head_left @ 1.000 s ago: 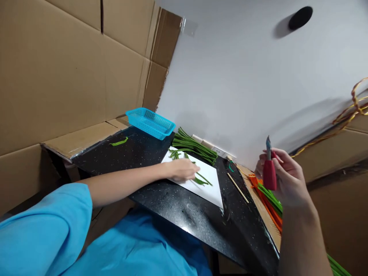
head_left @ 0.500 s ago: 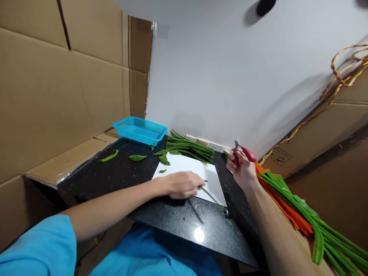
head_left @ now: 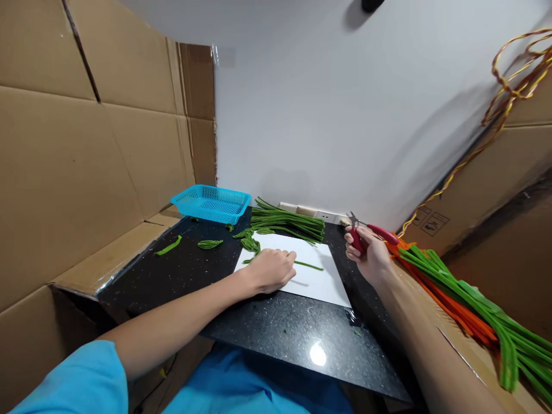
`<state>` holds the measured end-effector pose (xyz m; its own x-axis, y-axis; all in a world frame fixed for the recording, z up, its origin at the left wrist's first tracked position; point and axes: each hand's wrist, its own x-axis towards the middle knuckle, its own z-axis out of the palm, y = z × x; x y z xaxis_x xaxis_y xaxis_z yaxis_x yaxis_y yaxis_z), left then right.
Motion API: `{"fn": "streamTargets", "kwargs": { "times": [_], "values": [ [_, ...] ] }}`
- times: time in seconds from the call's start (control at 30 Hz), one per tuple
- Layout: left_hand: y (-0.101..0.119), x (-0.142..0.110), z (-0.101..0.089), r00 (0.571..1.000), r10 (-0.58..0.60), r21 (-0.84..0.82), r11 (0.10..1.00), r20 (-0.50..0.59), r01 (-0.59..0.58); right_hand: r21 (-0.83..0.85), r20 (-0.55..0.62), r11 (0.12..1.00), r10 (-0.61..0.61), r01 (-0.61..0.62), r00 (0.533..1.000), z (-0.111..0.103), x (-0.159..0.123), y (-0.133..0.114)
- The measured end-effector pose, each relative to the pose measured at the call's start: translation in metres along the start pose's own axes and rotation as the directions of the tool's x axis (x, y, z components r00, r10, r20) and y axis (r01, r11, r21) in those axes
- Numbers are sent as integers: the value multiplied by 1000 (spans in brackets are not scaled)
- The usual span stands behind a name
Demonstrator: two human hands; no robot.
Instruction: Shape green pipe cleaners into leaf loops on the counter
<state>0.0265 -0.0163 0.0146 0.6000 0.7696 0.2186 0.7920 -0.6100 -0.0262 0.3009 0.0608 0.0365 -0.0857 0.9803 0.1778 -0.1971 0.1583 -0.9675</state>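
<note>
My left hand (head_left: 272, 269) is closed over the white sheet (head_left: 323, 289), pinching a green pipe cleaner (head_left: 309, 265) whose free end points right. Held up beyond the sheet's right side, my right hand (head_left: 371, 256) grips red-handled cutting pliers (head_left: 383, 233), their jaws and handles spread apart. Bent green leaf shapes (head_left: 249, 242) lie at the sheet's left edge, partly behind my left hand. Another green leaf shape (head_left: 210, 244) rests on the black table to the left.
A blue plastic basket (head_left: 211, 201) stands at the back left, beside a bundle of green pipe cleaners (head_left: 288, 221). More green stems (head_left: 457, 287) and orange stems (head_left: 448, 305) lie on the right. Cardboard (head_left: 129, 155) walls the left; twisted cord (head_left: 502, 115) hangs right.
My left hand has risen slightly away from me, and its pipe cleaner has swung from slanting toward me to nearly level. The pliers have opened wider in my right hand.
</note>
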Motion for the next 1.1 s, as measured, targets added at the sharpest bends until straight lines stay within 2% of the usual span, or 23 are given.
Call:
{"fn": "streamTargets", "kwargs": {
  "times": [0.1, 0.2, 0.33, 0.43, 0.5, 0.57, 0.63, 0.67, 0.73, 0.8, 0.87, 0.9, 1.0, 1.1],
  "values": [
    [-3, 2, 1, 988, -132, 36, 991, 78, 130, 9, 6, 997, 82, -82, 997, 3, -3, 2],
    [-18, 1, -3, 932, -353, 77, 935, 86, 347, 2, -14, 997, 83, -83, 996, 6, -5, 3],
    [-34, 0, -7, 890, -455, 83, 889, 38, 451, -20, -45, 999, 44, -45, 998, 10, -6, 3],
    [-32, 2, -5, 905, -426, -15, 905, -16, 426, -94, -60, 995, 17, -23, 998, 15, -8, 3],
    [-27, 4, 0, 947, -320, -167, 935, -22, 312, -225, -79, 974, -56, 37, 995, 18, -10, 3],
    [-22, 4, 7, 981, -196, -381, 907, -3, 180, -446, -91, 885, -192, 132, 977, 21, -14, 1],
    [-20, 5, 14, 981, -195, -615, 776, -25, 138, -614, -72, 755, -344, 230, 936, 24, -18, -1],
    [-19, 6, 17, 978, -208, -713, 688, -15, 135, -635, -45, 729, -364, 255, 930, 25, -19, -2],
    [-18, 8, 21, 967, -253, -850, 499, 42, 168, -614, -36, 738, -379, 279, 925, 27, -18, -2],
    [-17, 12, 23, 959, -245, -944, 257, 141, 205, -467, -104, 820, -422, 331, 900, 29, -16, -1],
    [-16, 14, 23, 960, -221, -980, 52, 174, 189, -202, -168, 933, -333, 298, 928, 33, -14, 3],
    [-15, 15, 22, 962, -216, -986, -22, 167, 166, -72, -175, 966, -257, 248, 951, 35, -14, 5],
    [-13, 16, 20, 960, -237, -966, -243, 149, 90, 168, -142, 981, -73, 97, 987, 40, -14, 12],
    [-13, 16, 15, 942, -225, -833, -546, 249, 90, 261, -86, 964, -22, 44, 996, 44, -15, 18]
  ]
}}
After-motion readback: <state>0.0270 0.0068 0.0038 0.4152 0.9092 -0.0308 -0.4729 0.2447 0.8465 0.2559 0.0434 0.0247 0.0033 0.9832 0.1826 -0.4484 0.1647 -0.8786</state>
